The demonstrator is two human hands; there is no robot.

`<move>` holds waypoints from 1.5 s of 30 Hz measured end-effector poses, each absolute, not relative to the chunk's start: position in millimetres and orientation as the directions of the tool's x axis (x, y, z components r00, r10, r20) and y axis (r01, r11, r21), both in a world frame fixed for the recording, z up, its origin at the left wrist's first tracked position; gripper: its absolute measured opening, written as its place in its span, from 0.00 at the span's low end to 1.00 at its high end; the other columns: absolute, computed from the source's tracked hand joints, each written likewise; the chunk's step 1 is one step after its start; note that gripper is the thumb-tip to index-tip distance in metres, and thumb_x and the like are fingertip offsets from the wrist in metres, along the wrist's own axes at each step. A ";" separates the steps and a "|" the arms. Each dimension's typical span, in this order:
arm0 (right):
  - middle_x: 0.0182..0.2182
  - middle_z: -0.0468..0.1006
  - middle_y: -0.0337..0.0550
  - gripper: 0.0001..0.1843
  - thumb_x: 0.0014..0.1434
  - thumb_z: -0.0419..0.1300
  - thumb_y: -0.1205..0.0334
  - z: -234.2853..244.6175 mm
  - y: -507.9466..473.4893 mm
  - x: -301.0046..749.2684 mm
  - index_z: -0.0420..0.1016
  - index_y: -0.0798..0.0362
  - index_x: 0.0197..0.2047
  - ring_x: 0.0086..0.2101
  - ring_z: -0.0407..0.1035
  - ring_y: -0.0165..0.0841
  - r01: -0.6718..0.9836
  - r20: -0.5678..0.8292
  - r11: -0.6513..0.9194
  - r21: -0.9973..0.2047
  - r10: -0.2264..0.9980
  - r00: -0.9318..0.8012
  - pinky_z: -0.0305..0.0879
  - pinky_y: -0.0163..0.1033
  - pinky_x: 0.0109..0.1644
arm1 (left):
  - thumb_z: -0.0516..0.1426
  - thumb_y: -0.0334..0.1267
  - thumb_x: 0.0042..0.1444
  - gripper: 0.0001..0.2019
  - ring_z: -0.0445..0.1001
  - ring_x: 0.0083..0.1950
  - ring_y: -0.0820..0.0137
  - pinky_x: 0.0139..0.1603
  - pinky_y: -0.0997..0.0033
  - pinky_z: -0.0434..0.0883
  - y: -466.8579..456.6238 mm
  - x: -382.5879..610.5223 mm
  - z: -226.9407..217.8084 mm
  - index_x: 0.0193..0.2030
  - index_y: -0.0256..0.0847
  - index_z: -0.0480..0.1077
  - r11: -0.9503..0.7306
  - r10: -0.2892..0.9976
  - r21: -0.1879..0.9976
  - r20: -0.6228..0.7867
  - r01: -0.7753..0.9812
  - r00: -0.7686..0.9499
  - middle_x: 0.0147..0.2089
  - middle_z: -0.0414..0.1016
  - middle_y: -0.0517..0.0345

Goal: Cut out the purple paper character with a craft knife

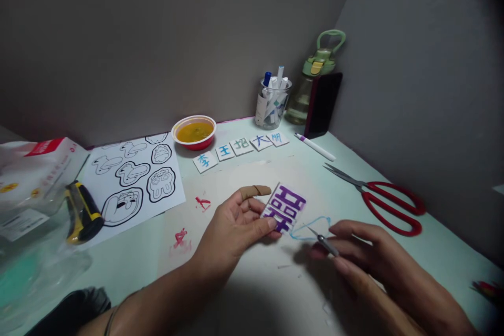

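My left hand (244, 220) grips a small white card (284, 207) by its lower left corner, thumb on top. Bold purple strokes form a character on the card, tilted toward me. In my right hand (370, 257) is a craft knife (327, 245) with a slim metal handle, its pointed tip just right of the card and apart from it. A loose blue outline (311, 227) is drawn on the work surface below the tip. Farther back, several white cards (242, 146) with blue and green characters lie in a row.
Red-handled scissors (389, 205) lie at right, near a white marker (315, 147). A cup of markers (273, 105), a bottle (315, 84), a phone (323, 105) and a bowl of yellow liquid (194, 134) stand behind. A yellow-black utility knife (82, 212) rests on a printed sheet (165, 205) at left.
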State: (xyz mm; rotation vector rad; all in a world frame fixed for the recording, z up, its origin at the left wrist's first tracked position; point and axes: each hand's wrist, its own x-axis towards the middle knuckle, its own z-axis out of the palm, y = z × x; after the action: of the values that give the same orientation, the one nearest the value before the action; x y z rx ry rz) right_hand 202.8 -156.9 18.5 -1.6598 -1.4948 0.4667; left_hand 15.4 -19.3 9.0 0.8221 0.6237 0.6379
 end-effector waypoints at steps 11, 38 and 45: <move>0.39 0.86 0.36 0.09 0.66 0.58 0.57 21.7 -147.6 210.8 0.80 0.44 0.45 0.36 0.81 0.29 0.814 0.361 0.142 -0.564 0.928 0.088 0.74 0.24 0.45 | 0.69 0.30 0.51 0.24 0.78 0.39 0.71 0.41 0.74 0.79 -19.7 15.2 5.1 0.54 0.34 0.68 0.516 0.719 0.811 -0.236 -0.275 0.654 0.41 0.70 0.56; 0.35 0.85 0.40 0.11 0.66 0.57 0.56 20.6 -148.6 208.2 0.82 0.47 0.42 0.34 0.81 0.34 0.774 0.226 0.039 -0.633 0.965 0.137 0.76 0.28 0.34 | 0.69 0.31 0.52 0.16 0.77 0.40 0.72 0.41 0.74 0.79 -21.3 14.9 5.9 0.47 0.35 0.73 0.467 0.729 0.846 -0.203 -0.258 0.653 0.41 0.73 0.55; 0.38 0.85 0.43 0.12 0.66 0.57 0.56 17.4 -151.6 211.2 0.82 0.47 0.45 0.36 0.81 0.36 0.797 0.216 0.031 -0.603 0.968 0.126 0.77 0.31 0.36 | 0.69 0.33 0.51 0.17 0.76 0.37 0.74 0.39 0.76 0.77 -21.6 16.3 8.8 0.46 0.33 0.73 0.471 0.716 0.853 -0.222 -0.224 0.661 0.39 0.73 0.55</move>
State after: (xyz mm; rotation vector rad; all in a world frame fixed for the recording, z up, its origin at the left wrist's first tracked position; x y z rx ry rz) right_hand 211.2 -151.6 17.4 -1.8010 -1.7064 0.3620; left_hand 16.3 -21.6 8.8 0.9068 0.6218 0.6233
